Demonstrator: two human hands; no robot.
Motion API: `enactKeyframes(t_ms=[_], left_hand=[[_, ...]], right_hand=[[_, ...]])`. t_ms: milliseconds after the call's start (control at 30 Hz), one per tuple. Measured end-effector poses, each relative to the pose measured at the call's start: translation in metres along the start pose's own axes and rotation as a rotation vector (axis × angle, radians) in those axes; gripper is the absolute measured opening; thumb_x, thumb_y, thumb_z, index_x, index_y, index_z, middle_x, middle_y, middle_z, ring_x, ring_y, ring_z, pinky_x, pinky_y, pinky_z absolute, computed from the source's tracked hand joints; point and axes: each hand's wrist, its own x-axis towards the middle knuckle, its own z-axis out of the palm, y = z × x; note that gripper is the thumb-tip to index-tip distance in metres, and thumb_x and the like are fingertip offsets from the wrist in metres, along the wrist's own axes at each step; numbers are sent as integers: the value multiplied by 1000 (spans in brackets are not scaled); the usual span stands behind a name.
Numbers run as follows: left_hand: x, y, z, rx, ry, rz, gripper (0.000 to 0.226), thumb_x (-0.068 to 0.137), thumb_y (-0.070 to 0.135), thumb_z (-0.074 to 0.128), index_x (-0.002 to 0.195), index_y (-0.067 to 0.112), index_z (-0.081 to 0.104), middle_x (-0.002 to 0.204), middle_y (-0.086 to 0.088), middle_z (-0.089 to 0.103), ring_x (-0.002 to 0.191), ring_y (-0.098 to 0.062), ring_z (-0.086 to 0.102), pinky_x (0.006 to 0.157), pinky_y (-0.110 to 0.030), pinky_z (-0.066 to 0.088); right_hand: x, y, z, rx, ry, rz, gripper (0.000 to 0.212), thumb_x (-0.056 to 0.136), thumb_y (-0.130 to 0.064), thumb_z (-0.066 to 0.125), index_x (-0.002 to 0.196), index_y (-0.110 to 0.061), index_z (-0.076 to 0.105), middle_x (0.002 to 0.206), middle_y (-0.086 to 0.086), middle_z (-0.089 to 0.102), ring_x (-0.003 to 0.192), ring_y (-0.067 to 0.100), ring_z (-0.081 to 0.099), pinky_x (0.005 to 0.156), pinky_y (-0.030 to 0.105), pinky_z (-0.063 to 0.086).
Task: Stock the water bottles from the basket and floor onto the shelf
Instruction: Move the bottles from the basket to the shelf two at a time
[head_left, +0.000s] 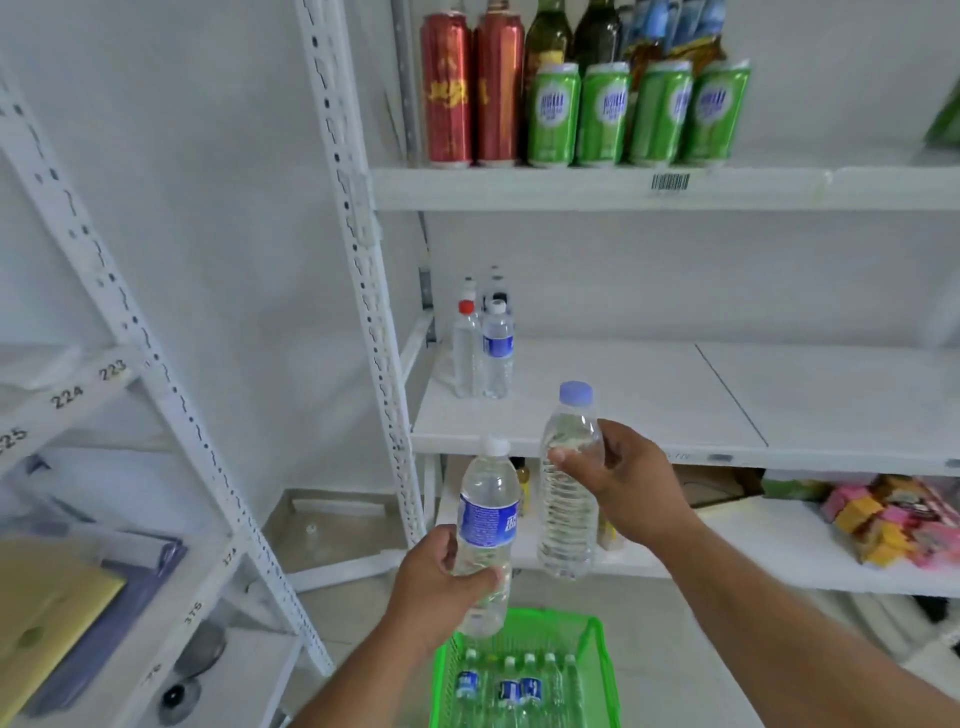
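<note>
Low centre of the frame, our left hand (441, 577) wraps a clear ribbed plastic blue-labelled bottle (485, 535), white-capped. Just right, our right hand (623, 483) pinches an unlabelled bottle (569, 488) with a pale blue cap, before the white shelf (597, 415). Bottom centre, a green mesh basket (597, 670) holds more bottles.

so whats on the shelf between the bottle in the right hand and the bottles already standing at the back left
Nothing: in the head view the white shelf is bare between the bottle in the right hand and the standing bottles.
</note>
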Motion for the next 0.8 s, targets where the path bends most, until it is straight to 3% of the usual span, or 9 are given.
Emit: enactKeyframes(t_ms=[67,200,300,433,567,800], left_hand=[[-4,7,-1,-11,16,18,47,52,30,83,94,18,68,90,-5,76,90,-28,70,85,-44,54],[-8,18,1,-26,20,40,39,63,19,88,97,21,69,89,5,77,87,-18,72,80,-32,56],[-7,30,6,-36,32,54,42,65,21,89,101,25,69,92,9,77,89,-11,71,81,-30,56],[-3,46,16,-28,62,73,41,67,20,89,102,27,69,93,15,76,86,-2,71,74,-22,53],[8,58,26,-27,99,81,37,70,20,87,102,28,69,97,15,76,91,-2,70,81,-26,53],[34,66,32,-22,137,70,37,70,22,87,100,34,70,98,24,73,92,9,66,77,-18,47]], right_hand=[[-1,-11,-6,12,3,-24,18,79,-47,78,78,-33,66,69,-14,69,58,-2,59,52,7,41],[0,-23,-16,47,-15,-69,19,80,-48,77,70,-46,61,57,-23,58,52,-3,52,50,6,39],[4,-25,-23,78,-35,-91,23,82,-45,77,68,-53,60,58,-27,59,53,-7,55,48,3,38],[13,-18,-32,134,-58,-80,11,83,-44,77,81,-42,66,66,-22,66,58,-7,60,50,4,41],[27,-14,-39,93,-74,-65,23,83,-51,74,97,-34,67,79,-25,69,68,-8,63,53,7,43],[56,-7,-40,30,-73,-54,27,82,-54,73,98,-32,67,82,-20,71,73,-6,65,60,15,42]])
